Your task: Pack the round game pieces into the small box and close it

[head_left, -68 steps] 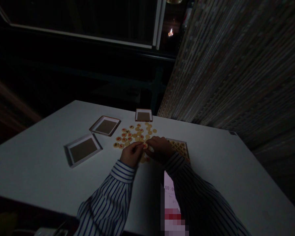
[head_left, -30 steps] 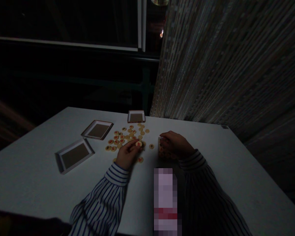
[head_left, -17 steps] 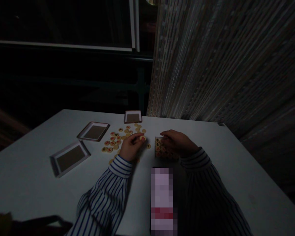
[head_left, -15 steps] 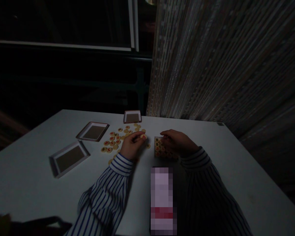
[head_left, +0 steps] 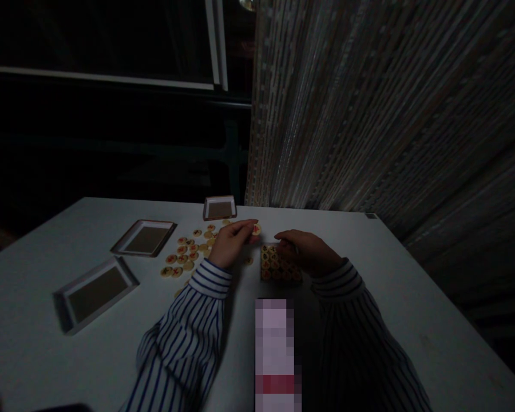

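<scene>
The left hand [head_left: 230, 243] pinches a round, red-marked yellow piece [head_left: 256, 230]; the right hand [head_left: 311, 252], grip unclear, is over packed yellow discs [head_left: 266, 265].

I am holding a cream disc [head_left: 256, 230] showing a red mark. My sleeves [head_left: 186, 326] are showing blue stripes on white. The loose discs [head_left: 177, 272] are showing cream faces, some bearing red characters, some black, some plain. The boxed discs [head_left: 276, 274] are carrying black marks at the back, red ones in front. The trays [head_left: 98, 293] are pairing whitish walls with grey-brown floors. The table [head_left: 390, 320] is looking greyish white, the screen [head_left: 271, 343] lilac with a red band, the curtain [head_left: 326, 103] streaked beige and grey.
</scene>
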### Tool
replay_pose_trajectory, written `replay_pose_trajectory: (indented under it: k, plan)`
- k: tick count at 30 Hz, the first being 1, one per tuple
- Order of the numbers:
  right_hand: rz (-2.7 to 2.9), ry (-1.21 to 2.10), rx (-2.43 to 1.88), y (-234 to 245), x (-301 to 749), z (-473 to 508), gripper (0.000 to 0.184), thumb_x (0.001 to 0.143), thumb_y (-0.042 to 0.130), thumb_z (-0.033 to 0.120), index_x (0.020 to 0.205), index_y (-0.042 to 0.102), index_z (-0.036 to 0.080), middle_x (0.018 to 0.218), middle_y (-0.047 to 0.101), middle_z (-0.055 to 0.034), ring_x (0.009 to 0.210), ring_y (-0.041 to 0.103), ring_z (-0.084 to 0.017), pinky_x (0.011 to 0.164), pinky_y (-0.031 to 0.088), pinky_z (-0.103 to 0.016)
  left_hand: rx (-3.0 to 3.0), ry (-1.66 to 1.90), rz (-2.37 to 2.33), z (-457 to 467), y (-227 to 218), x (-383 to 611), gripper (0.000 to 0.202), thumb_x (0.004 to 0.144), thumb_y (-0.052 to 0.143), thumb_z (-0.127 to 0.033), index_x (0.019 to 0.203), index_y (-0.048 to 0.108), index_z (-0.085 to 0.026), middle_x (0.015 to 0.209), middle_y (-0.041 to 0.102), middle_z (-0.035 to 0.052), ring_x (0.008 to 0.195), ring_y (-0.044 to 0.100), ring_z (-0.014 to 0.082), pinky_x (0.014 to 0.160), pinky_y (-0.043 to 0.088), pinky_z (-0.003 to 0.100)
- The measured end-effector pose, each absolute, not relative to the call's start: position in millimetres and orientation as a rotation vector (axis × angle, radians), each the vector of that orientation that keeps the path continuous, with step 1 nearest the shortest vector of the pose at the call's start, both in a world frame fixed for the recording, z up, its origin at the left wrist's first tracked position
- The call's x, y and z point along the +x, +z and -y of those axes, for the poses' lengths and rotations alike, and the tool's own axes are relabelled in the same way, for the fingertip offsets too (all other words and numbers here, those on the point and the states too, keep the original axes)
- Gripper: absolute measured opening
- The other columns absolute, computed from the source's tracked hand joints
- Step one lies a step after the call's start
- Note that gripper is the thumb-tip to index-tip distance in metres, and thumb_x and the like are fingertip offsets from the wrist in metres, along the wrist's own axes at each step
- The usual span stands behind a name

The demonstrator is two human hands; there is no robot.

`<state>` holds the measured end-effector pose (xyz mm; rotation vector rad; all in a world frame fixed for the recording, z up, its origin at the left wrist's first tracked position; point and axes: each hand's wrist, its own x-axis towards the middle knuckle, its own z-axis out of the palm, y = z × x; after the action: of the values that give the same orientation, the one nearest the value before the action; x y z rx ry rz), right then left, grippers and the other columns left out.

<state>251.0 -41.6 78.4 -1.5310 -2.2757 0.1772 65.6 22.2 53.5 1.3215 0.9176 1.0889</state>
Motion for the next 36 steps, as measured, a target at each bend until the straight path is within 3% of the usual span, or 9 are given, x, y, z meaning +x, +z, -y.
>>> replay_pose_trajectory:
  k: [8,21,36]
  plan:
    - [2.255,0.168,-1.536,79,258,42,0.028,0.08,0.052,0.026,0.106,0.056,0.015,0.09,0.064,-0.007,0.078,0.058,-0.015,0.071,0.045,-0.029,1.369,0.879,-0.799,-26,55,71,0.036,0.068,0.063,-0.036,0.096,0.065,-0.014,0.083,0.068,0.0057,0.069,0.063,0.0141,0.07,0.049,0.029]
    - [2.228,0.097,-1.476,77,263,41,0.029,0.078,0.053,0.02,0.106,0.054,0.014,0.09,0.064,-0.0081,0.077,0.058,-0.015,0.071,0.046,-0.029,1.463,0.881,-0.835,-18,60,82,0.029,0.067,0.063,-0.031,0.09,0.064,-0.013,0.077,0.068,0.0053,0.071,0.061,0.0144,0.067,0.047,0.026]
    - [2.191,0.082,-1.347,78,268,43,0.024,0.08,0.053,0.031,0.099,0.058,0.016,0.089,0.064,-0.0052,0.075,0.057,-0.013,0.068,0.043,-0.025,1.58,0.885,-0.824,-14,60,103,0.022,0.067,0.062,-0.032,0.078,0.067,-0.014,0.075,0.068,0.004,0.072,0.061,0.0162,0.066,0.048,0.026]
